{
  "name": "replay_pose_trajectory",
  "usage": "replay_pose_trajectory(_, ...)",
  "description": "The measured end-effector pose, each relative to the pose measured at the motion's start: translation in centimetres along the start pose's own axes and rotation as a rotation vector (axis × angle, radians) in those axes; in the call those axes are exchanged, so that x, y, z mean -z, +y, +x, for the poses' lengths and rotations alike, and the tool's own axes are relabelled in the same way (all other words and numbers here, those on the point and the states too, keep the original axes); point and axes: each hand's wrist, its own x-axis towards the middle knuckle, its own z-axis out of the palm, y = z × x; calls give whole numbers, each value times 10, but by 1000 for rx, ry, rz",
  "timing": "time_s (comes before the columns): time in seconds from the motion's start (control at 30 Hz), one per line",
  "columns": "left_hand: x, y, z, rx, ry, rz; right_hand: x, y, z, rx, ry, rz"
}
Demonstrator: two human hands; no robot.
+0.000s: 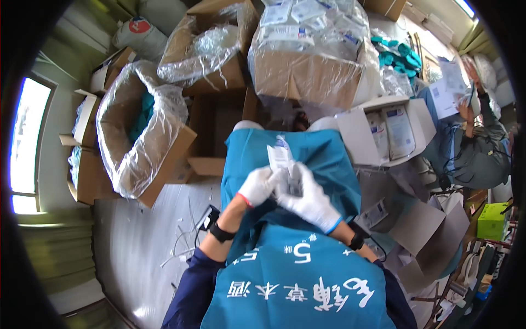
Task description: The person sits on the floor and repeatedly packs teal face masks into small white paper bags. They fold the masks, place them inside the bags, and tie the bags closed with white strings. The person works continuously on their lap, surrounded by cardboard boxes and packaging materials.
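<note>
Above my lap, both gloved hands meet at a small white packet [280,156] with blue print at its upper end. My left hand [256,186], in a white glove with a red cuff, is closed on the packet's lower left side. The fingers of my right hand [308,198], in a white glove with a blue cuff, wrap round its lower right part. The packet's lower end is hidden by the fingers. Beneath the hands, a teal apron [246,156] covers my lap.
Ahead stands a large carton [307,77] heaped with packets. Plastic-lined boxes [137,164] stand to the left, one holding teal items. At right, an open white box [424,123] contains packets. Another person [476,148] sits beyond it, hands on a white sheet-like thing.
</note>
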Motion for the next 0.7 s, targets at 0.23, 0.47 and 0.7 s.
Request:
replay_pose_trajectory(0.23,15,18,29,-204,-190,-219,25,22,50,103,252,-37)
replay_pose_trajectory(0.47,54,16,63,-469,610,615,163,8,150,380,901,-621)
replay_pose_trajectory(0.7,61,-33,101,-645,727,793,177,-83,295,845,779,-1055)
